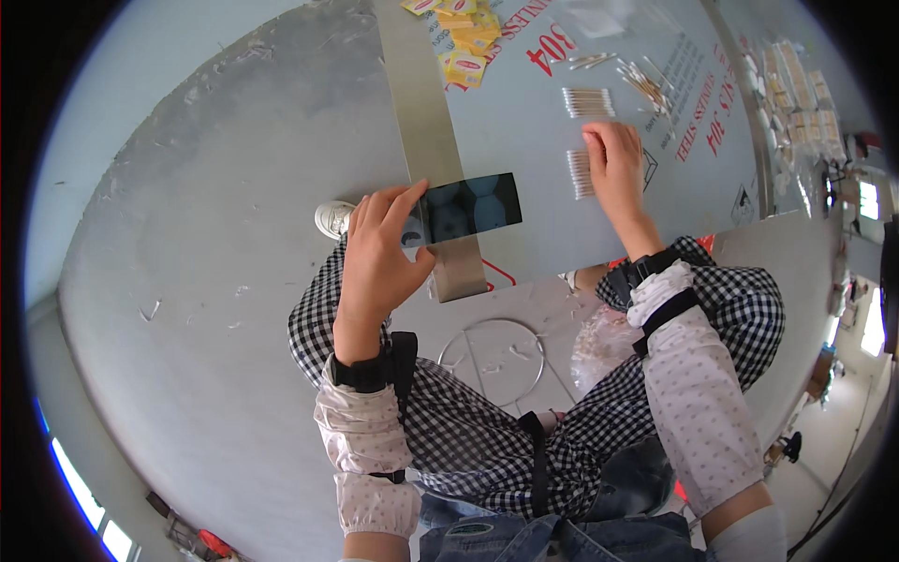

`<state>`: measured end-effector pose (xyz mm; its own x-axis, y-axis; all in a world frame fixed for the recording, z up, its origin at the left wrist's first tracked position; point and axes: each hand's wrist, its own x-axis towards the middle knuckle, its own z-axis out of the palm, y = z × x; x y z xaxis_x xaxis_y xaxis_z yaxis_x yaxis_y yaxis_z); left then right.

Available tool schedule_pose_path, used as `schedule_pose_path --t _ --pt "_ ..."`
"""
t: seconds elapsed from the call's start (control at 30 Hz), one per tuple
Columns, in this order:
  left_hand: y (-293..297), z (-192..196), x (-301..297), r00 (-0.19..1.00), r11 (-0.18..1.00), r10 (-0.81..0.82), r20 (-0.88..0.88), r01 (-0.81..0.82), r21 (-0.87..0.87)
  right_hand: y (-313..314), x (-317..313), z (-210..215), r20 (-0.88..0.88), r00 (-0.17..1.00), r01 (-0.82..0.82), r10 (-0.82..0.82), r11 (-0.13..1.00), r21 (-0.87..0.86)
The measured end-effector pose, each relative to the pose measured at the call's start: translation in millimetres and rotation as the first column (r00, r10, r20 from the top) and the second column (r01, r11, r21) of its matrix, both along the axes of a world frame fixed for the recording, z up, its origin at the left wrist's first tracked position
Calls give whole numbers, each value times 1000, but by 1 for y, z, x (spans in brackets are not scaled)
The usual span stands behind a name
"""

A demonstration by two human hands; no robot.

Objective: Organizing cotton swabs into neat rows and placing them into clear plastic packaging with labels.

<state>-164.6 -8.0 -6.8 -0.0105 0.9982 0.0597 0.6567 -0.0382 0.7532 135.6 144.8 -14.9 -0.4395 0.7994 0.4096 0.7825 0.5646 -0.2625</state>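
Head view: your left hand (375,258) pinches a flat, dark, glossy rectangular pouch (468,208) at its left end, thumb against fingers, over the steel table (524,140) edge. Your right hand (613,164), fingers together and flat, presses a neat row of cotton swabs (579,174). Loose swabs (646,84) lie at one o'clock; yellow sachets (464,37) at twelve. Bare sheet lies between your hands.

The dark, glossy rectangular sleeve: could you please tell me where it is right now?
In the head view, the dark, glossy rectangular sleeve is left of centre, pinched in the left hand over the steel table's near edge, left of the right hand.
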Motion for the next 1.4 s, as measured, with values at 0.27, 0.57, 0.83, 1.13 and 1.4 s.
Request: schedule_pose_path --t 0.27,0.57,0.83,1.13,1.4 --pt "-1 0 -2 998 1000 -10 65 10 0 -9 -8 -5 -20 1000 24 -23 999 22" --pt "-4 -4 -7 973 999 -38 227 45 -29 -44 -90 -13 -131 988 -82 77 996 -32" --pt "-7 -11 -9 997 996 -11 74 4 90 -44 -104 -13 45 996 -77 76 997 20" --pt "-4 -10 -12 988 993 -75 137 61 100 -55 -126 -15 110 992 -69 70 998 -8" --pt "-3 -8 -13 992 987 -61 111 44 152 -60 -135 -13 62 992 -105 108 994 -40"
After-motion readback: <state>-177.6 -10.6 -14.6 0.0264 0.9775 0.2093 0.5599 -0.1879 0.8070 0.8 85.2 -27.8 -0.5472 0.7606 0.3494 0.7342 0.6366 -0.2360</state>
